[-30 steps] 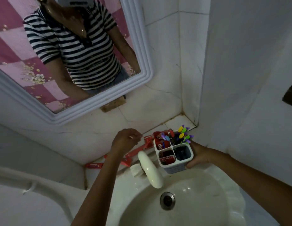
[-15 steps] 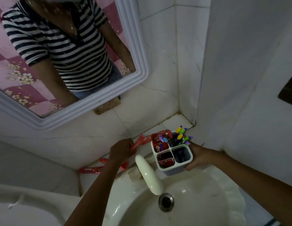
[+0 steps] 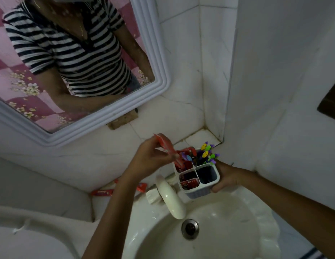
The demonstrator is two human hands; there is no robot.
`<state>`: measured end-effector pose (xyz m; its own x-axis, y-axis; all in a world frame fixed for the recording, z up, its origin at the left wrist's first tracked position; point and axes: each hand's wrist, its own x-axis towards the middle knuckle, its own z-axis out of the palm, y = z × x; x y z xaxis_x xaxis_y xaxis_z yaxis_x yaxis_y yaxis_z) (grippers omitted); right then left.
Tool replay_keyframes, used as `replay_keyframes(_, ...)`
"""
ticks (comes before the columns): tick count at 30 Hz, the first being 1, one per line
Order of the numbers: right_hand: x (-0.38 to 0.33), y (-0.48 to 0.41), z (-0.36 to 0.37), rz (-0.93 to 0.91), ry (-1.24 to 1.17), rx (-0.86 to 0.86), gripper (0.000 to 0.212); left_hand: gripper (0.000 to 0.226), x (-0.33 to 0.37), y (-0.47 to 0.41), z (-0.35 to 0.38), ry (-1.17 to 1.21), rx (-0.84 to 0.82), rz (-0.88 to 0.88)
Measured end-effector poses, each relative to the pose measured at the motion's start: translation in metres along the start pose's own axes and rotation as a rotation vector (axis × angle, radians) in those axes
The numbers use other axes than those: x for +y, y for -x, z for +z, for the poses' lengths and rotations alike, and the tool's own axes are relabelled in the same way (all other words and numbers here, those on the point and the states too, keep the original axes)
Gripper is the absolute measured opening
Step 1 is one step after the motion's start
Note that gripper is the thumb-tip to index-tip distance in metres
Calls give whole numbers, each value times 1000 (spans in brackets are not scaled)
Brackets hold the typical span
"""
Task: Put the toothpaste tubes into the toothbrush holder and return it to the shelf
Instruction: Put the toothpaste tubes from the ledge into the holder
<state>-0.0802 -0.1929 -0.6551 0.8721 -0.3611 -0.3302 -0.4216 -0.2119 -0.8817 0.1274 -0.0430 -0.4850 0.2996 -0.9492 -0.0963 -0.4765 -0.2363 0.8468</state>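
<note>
My right hand (image 3: 225, 177) grips the white four-compartment toothbrush holder (image 3: 197, 177) above the sink's back rim. Red tubes fill its two left compartments, and colourful toothbrushes (image 3: 207, 154) stand in the far right one. My left hand (image 3: 150, 159) holds a red toothpaste tube (image 3: 167, 148) tilted, with its lower end at the holder's far left compartment. Two more red toothpaste tubes lie on the ledge behind my left arm, one at the left (image 3: 102, 192) and one at the right (image 3: 141, 186).
A white tap (image 3: 171, 200) juts over the white sink (image 3: 209, 240) just left of the holder. The drain (image 3: 190, 228) sits in the basin. A white-framed mirror (image 3: 159, 58) hangs above the ledge. Tiled walls close in at the corner on the right.
My left hand picked a red tube off the ledge, lifted it and brought it right to the holder's far left compartment. The holder stayed in my right hand.
</note>
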Motion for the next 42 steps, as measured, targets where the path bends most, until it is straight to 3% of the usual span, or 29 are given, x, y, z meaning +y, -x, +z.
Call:
replay_keyframes(4, 2, 0, 0, -12, -16, 0, 91, 29, -6, -9, 16, -243, -108, -19)
replay_keyframes(10, 6, -2, -2, -2, -2, -7, 88, 18, -14, -13, -4, -301, -201, -18)
replay_keyframes(20, 10, -3, -2, -16, 27, 13, 99, 37, -6, -11, 9, 24, -316, -100)
replay_keyframes(24, 8, -2, -2, -10, 24, 14, 94, 24, -8, -19, -8, 150, -156, -84)
replay_keyframes(28, 10, -4, -2, -26, 28, 10, 102, 13, -60, -49, -9, -112, 113, -142)
replay_keyframes(31, 13, -5, -4, 4, 28, 0, 94, 26, -103, -65, 6, -434, 13, -109)
replay_keyframes(34, 15, -5, -6, 21, 16, 19, 94, 54, -119, -75, 23, -688, -158, -25)
replay_keyframes(38, 17, -4, -2, 18, 33, 4, 93, 48, -130, -84, 37, -853, -168, 152)
replay_keyframes(42, 14, -8, -1, 4, 33, 9, 92, 43, -142, -88, 30, -814, -78, 93)
